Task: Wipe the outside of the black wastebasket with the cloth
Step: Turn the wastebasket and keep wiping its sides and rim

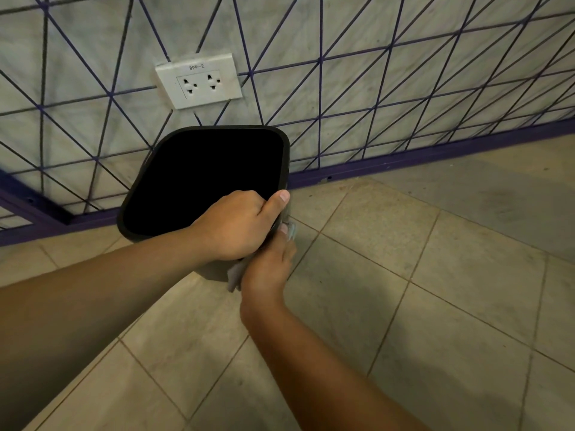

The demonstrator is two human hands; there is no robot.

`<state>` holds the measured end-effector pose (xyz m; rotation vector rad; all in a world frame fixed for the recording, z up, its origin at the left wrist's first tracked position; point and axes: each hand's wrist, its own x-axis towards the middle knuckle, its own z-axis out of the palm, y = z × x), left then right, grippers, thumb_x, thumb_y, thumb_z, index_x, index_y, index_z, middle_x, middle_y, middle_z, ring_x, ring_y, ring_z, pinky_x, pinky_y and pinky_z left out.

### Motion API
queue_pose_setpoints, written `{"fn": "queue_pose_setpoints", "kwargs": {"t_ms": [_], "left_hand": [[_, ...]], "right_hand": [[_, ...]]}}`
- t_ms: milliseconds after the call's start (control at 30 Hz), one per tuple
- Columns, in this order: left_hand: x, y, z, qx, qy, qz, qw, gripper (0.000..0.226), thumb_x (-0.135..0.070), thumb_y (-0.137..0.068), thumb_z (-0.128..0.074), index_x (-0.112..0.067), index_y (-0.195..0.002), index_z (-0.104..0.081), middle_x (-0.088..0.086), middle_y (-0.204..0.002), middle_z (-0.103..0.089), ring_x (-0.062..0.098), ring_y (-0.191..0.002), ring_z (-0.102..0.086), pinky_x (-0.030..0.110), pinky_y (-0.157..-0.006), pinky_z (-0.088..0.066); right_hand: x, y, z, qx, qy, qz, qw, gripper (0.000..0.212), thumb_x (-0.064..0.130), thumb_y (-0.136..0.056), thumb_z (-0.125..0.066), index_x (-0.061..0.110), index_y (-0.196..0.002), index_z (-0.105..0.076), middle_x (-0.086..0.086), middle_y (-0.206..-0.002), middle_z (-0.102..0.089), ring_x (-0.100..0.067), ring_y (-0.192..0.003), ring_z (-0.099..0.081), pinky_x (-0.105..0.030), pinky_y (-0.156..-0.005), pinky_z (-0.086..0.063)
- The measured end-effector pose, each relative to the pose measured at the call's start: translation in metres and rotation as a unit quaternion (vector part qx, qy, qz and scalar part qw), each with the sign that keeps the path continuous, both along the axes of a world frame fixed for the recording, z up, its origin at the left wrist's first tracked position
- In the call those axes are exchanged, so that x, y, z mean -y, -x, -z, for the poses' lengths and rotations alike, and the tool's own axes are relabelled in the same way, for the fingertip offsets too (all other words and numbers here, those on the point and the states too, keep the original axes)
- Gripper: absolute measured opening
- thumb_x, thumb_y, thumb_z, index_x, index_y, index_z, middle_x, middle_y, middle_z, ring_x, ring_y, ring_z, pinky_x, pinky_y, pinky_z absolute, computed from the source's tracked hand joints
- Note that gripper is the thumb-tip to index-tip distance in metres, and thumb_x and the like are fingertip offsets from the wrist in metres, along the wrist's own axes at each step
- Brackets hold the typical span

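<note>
The black wastebasket [205, 178] stands on the tiled floor [404, 306], pushed close to the patterned wall [373, 73], a little up and left of the middle of what I can see, with the wall socket [199, 80] just above it at about twelve o'clock. Its mouth faces up towards me and the inside is too dark to make out. The left hand [236, 225] is closed over the rim at the basket's five o'clock corner, fingers curled inside and the thumb lying up along the outer edge; I take that as a steadying hold, so the light bin does not slide or turn under the rubbing. The right hand [269, 264] is tucked just below it, at six o'clock from the left, closed on a grey cloth [235, 275] and pressing it flat against the outer side near that same corner; a bit of cloth pokes out past the fingertips and another bit hangs by the heel of the hand. Working right under the bracing hand makes sense, since the push is met directly. The far sides against the wall are hidden, so I would guess the basket needs turning to reach them.
</note>
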<state>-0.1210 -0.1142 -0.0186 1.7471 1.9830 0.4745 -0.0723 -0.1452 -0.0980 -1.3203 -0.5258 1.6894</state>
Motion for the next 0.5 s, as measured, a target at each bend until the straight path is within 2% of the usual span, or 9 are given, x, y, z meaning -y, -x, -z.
{"fn": "queue_pose_setpoints", "kwargs": {"t_ms": [67,133,167,200,267,333,400,467,500], "left_hand": [[0.000,-0.001,-0.001,-0.005,0.001,0.000,1.000,0.072,-0.047,-0.108,-0.028,-0.008,-0.052,-0.052,0.026,-0.057,-0.057,0.038,-0.057,-0.059,0.055,-0.065,-0.049],[0.000,-0.002,-0.002,-0.003,0.002,-0.003,1.000,0.070,-0.046,-0.108,-0.028,-0.011,-0.050,-0.047,0.024,-0.054,-0.050,0.038,-0.053,-0.054,0.055,-0.064,-0.047],[-0.001,-0.001,-0.002,0.002,0.002,-0.004,1.000,0.070,-0.046,-0.108,-0.029,-0.011,-0.051,-0.048,0.023,-0.054,-0.049,0.038,-0.053,-0.053,0.055,-0.064,-0.047],[-0.002,-0.001,-0.002,0.008,0.002,-0.004,1.000,0.070,-0.045,-0.108,-0.029,-0.011,-0.051,-0.050,0.025,-0.055,-0.052,0.039,-0.055,-0.054,0.054,-0.064,-0.047],[-0.002,0.000,-0.001,0.015,0.007,-0.001,1.000,0.070,-0.045,-0.108,-0.029,-0.009,-0.053,-0.053,0.025,-0.057,-0.055,0.040,-0.058,-0.057,0.053,-0.065,-0.048],[-0.003,0.000,-0.001,0.012,0.009,-0.001,1.000,0.070,-0.045,-0.108,-0.029,-0.007,-0.053,-0.051,0.019,-0.052,-0.050,0.037,-0.054,-0.054,0.053,-0.064,-0.047],[-0.003,0.001,0.000,0.013,0.012,-0.003,1.000,0.072,-0.046,-0.108,-0.030,-0.003,-0.054,-0.051,0.016,-0.050,-0.048,0.036,-0.051,-0.052,0.054,-0.064,-0.047],[-0.003,0.003,0.001,0.027,0.017,-0.001,0.999,0.074,-0.046,-0.108,-0.030,0.004,-0.060,-0.056,0.023,-0.055,-0.055,0.039,-0.057,-0.056,0.057,-0.067,-0.049],[-0.004,0.004,0.001,0.037,0.020,0.001,0.999,0.074,-0.046,-0.108,-0.031,0.005,-0.063,-0.058,0.025,-0.059,-0.058,0.040,-0.059,-0.058,0.057,-0.068,-0.050]], "right_hand": [[0.000,-0.002,0.004,-0.004,-0.009,0.004,1.000,0.094,0.077,-0.085,-0.035,0.021,-0.160,-0.040,-0.007,-0.160,-0.048,-0.024,-0.149,-0.044,-0.049,-0.125,-0.037],[-0.008,-0.005,0.012,-0.012,0.015,0.001,1.000,0.066,0.058,-0.106,-0.036,0.017,-0.157,-0.044,-0.011,-0.156,-0.052,-0.025,-0.142,-0.051,-0.045,-0.120,-0.042],[-0.010,-0.005,0.014,-0.011,0.021,-0.004,1.000,0.058,0.050,-0.110,-0.036,0.016,-0.157,-0.044,-0.011,-0.156,-0.052,-0.024,-0.141,-0.051,-0.043,-0.119,-0.042],[-0.008,-0.007,0.011,-0.011,0.010,-0.018,1.000,0.060,0.051,-0.110,-0.035,0.018,-0.159,-0.042,-0.009,-0.158,-0.049,-0.024,-0.144,-0.048,-0.044,-0.121,-0.040],[0.005,-0.008,0.002,0.010,-0.036,-0.034,0.999,0.077,0.067,-0.100,-0.033,0.023,-0.163,-0.034,-0.003,-0.165,-0.041,-0.021,-0.153,-0.038,-0.044,-0.128,-0.032],[0.009,-0.007,0.001,0.016,-0.039,-0.028,0.999,0.075,0.066,-0.103,-0.029,0.024,-0.165,-0.030,-0.002,-0.168,-0.034,-0.021,-0.156,-0.032,-0.038,-0.128,-0.028],[0.000,-0.003,0.004,0.014,-0.017,0.002,1.000,0.076,0.065,-0.101,-0.030,0.020,-0.162,-0.035,-0.007,-0.163,-0.041,-0.025,-0.153,-0.038,-0.040,-0.124,-0.035],[-0.003,0.000,-0.003,0.017,-0.014,0.017,1.000,0.097,0.077,-0.082,-0.031,0.021,-0.161,-0.040,-0.006,-0.160,-0.047,-0.026,-0.152,-0.040,-0.047,-0.125,-0.036],[0.001,-0.001,-0.009,0.018,-0.025,0.011,0.999,0.101,0.079,-0.078,-0.030,0.023,-0.161,-0.038,-0.004,-0.162,-0.045,-0.024,-0.153,-0.038,-0.047,-0.126,-0.034]]}}
